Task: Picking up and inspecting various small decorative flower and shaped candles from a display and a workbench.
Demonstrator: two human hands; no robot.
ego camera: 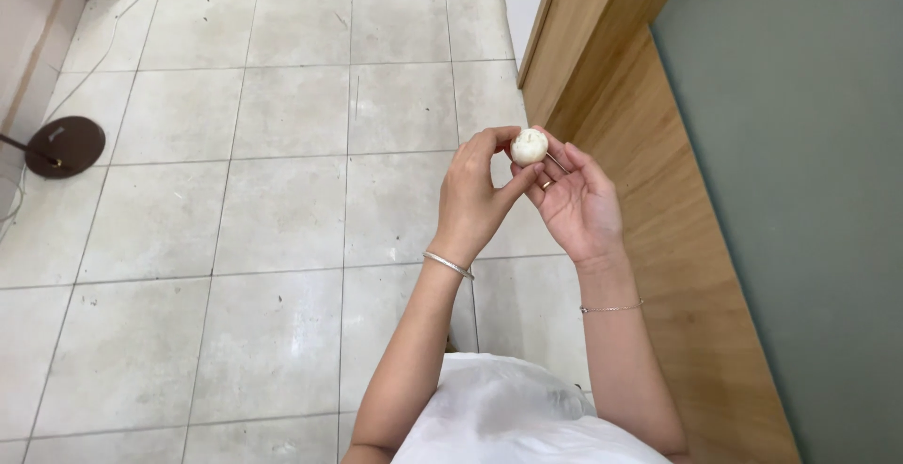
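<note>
Both hands' grip [529, 158] on small white ball [529, 146], above tiled floor [273, 210]

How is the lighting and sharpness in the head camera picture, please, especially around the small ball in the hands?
Head view: soft, even daylight; the white ball is bright, slightly washed out; both the left hand and right hand are sharp; faint shadows on the tiled floor; mild wide-angle bending at edges.

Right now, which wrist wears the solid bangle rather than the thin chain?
The left wrist: its silver bangle is a solid band; the right wrist's bracelet is a fine chain.
</note>
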